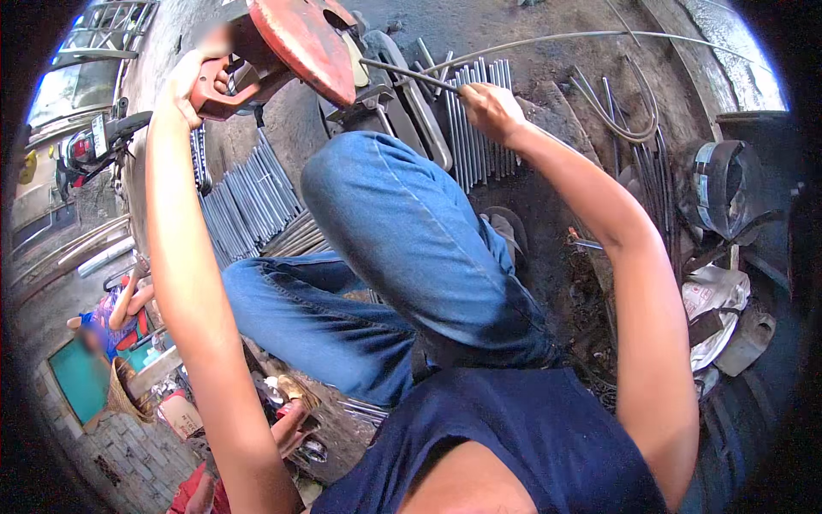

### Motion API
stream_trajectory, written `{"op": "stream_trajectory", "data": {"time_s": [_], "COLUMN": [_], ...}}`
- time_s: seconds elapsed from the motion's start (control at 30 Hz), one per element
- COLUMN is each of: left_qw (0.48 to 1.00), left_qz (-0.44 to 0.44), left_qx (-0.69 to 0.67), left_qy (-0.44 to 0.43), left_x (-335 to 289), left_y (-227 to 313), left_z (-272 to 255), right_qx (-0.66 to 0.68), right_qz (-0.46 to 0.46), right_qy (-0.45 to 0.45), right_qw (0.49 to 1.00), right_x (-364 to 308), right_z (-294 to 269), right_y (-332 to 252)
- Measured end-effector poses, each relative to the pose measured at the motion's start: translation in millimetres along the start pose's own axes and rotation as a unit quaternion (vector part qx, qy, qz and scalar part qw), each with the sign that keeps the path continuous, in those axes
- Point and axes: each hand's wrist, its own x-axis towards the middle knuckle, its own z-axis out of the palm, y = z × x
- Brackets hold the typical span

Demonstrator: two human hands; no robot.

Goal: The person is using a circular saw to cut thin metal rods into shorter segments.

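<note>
A chop saw with a worn red blade guard (304, 51) stands at the top, in front of my raised knee. My left hand (190, 86) is closed around its red handle (227, 101), with the fingertips showing through the grip opening. Below the guard lies the saw's grey metal base (419, 111). From beside the pale disc (355, 60) a thin metal rod (411, 74) runs right to my right hand (494, 111), whose fingers are wrapped round it. Where the rod meets the disc is too small to make out clearly.
Cut metal rods lie in rows left (253, 193) and right (479, 124) of the saw. Long bent rods (556, 36) cross the floor at the upper right. A black metal band (723, 188) and white sack (712, 313) stand right. Other people (120, 313) are at the left.
</note>
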Motion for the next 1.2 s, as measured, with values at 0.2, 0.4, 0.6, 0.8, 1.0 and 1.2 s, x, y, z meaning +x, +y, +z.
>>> {"op": "stream_trajectory", "data": {"time_s": [0.2, 0.4, 0.6, 0.8, 1.0, 1.2], "left_qw": [1.000, 1.000, 1.000, 1.000, 1.000, 1.000], "left_qz": [-0.003, 0.008, 0.010, 0.008, 0.023, 0.022], "left_qx": [-0.003, -0.020, -0.007, 0.005, 0.003, 0.000], "left_qy": [-0.013, -0.006, -0.014, -0.025, -0.008, -0.012], "left_x": [2, 1, 0, -2, 1, 2], "left_y": [1, 0, 0, 1, -1, -2], "left_z": [-1, 1, 0, 0, 0, -1], "right_qx": [-0.003, -0.015, -0.034, -0.068, -0.115, -0.179], "right_qz": [-0.012, -0.027, -0.037, -0.065, -0.113, -0.161], "right_qy": [0.022, 0.012, -0.005, -0.022, -0.029, -0.047], "right_qw": [1.000, 0.999, 0.999, 0.995, 0.987, 0.970], "right_x": [2, 3, 3, 14, 35, 49], "right_z": [-4, -9, -17, -32, -50, -64], "right_y": [1, 4, 10, 15, 26, 31]}}
